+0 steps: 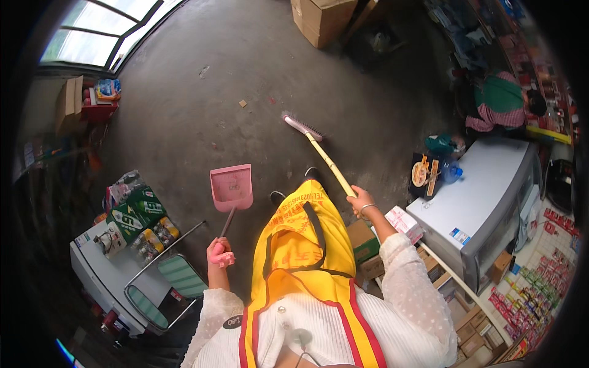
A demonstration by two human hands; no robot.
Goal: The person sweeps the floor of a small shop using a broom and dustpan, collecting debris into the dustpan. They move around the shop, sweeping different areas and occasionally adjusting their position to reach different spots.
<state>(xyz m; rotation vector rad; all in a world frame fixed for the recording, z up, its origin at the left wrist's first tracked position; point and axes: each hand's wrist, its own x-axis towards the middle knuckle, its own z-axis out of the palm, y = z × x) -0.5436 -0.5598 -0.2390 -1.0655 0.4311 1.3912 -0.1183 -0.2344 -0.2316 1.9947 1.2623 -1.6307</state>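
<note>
My left hand (218, 246) grips the pink handle end of a long-handled dustpan (231, 187). The pan is pink plastic and lies out ahead of that hand, over the concrete floor (184, 115). In my right hand (361, 202) is the pale yellow stick of a broom (329, 161). The broom's pink-and-white head (301, 125), with dark bristles, meets the floor ahead of my feet. Small litter lies beyond it: a tan scrap (243, 103) and a reddish bit (272, 100). A yellow apron (299, 230) with printed writing covers my front.
On the left stand a folding chair (181, 276) with green stripes and packs of drinks (138, 214). A white chest freezer (474, 184) is at the right; beyond it a person in green (499, 99) bends near shelves. A large cardboard box (322, 18) stands at the far side.
</note>
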